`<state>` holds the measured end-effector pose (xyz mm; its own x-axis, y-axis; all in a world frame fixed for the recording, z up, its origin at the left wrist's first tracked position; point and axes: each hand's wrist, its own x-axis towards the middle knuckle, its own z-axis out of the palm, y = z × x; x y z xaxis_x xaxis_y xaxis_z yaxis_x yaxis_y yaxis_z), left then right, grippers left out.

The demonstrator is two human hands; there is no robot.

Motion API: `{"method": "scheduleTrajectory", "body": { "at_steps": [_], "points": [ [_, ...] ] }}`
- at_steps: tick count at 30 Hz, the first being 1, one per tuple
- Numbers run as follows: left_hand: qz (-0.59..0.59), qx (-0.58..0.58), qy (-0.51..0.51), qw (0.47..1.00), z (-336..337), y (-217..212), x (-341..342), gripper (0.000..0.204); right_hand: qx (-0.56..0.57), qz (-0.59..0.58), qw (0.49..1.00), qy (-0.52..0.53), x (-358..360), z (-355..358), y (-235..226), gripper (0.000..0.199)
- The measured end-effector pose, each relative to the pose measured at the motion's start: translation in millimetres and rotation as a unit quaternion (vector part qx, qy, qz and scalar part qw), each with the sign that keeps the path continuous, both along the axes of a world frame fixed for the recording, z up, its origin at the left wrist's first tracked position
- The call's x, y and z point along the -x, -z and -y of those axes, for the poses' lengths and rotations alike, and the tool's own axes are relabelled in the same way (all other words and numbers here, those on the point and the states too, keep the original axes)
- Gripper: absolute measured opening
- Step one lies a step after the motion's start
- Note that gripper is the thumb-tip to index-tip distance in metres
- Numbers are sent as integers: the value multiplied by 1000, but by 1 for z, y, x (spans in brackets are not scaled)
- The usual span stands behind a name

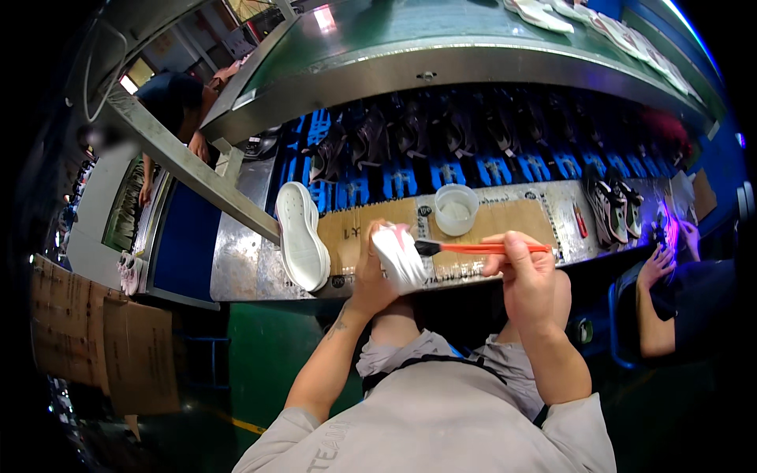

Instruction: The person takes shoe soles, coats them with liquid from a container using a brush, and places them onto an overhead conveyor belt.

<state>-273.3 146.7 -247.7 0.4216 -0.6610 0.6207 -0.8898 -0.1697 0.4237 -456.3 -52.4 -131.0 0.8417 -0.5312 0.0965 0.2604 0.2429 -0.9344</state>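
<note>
My left hand (369, 272) grips a white shoe sole (399, 256), holding it upright over the near edge of the metal bench (244, 268). My right hand (527, 272) holds a brush with an orange handle (489, 248); its dark bristles touch the sole's right side. A second white sole (301, 235) lies flat on the bench to the left. A clear plastic cup (456, 209) with a pale liquid stands on the cardboard sheet (505, 221) just beyond the brush.
Dark shoes (410, 130) sit on blue racks behind the bench, under a green conveyor (441, 31) carrying white soles. A pair of sneakers (613, 209) stands at the right, near another person's hands (666, 252). Another worker (177, 102) stands far left. Cardboard boxes (95, 331) lie lower left.
</note>
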Motion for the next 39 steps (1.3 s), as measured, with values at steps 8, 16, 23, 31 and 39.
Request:
{"method": "scheduleTrajectory", "body": {
  "at_steps": [8, 16, 23, 31, 39],
  "points": [
    [-747, 183, 323, 552, -12, -86, 24, 109, -95, 2, 988, 125, 25, 34, 51, 32],
    [-492, 283, 389, 726, 121, -236, -194, 92, -104, -42, 986, 122, 36, 24, 60, 32],
    [-491, 355, 159, 780, 125, -227, -201, 51, -62, -41, 991, 110, 55, 33, 89, 30],
    [-152, -257, -511, 806, -43, -110, -115, 65, 1, -86, 992, 97, 42, 42, 99, 26],
    [-204, -234, -480, 820, -89, 3, -120, 79, 442, -140, 879, 108, -22, 73, 47, 22]
  ]
}}
